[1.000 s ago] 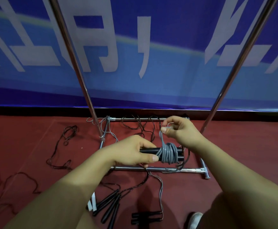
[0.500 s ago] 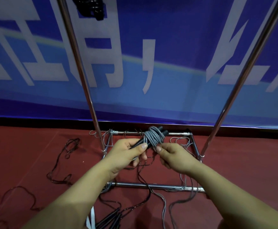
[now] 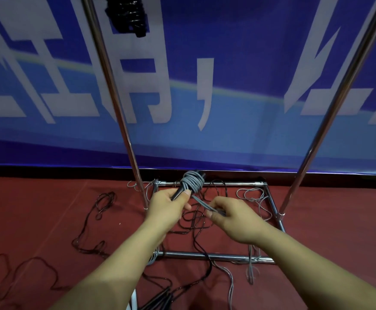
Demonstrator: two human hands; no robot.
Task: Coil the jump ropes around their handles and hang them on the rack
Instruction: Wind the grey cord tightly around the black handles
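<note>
My left hand [image 3: 168,205] grips the black handles of a jump rope, tilted up and to the right. A thick coil of grey rope [image 3: 191,181] is wound around their upper part. My right hand [image 3: 231,217] pinches the loose grey rope end [image 3: 201,203] that runs down from the coil. Both hands are held over the base of the metal rack [image 3: 209,256], between its two slanted chrome poles [image 3: 120,113]. A coiled black jump rope [image 3: 129,14] hangs high on the rack at the top of the view.
Loose black ropes [image 3: 99,209] trail across the red floor at left. More grey and black ropes [image 3: 253,198] lie tangled inside the rack base. Black handles [image 3: 160,300] lie at the bottom edge. A blue banner [image 3: 238,86] covers the wall behind.
The handles tipped from level to pointing up and right. My right hand dropped from above the coil to below it, drawing the rope end out. The view tilted up, showing the hung black rope.
</note>
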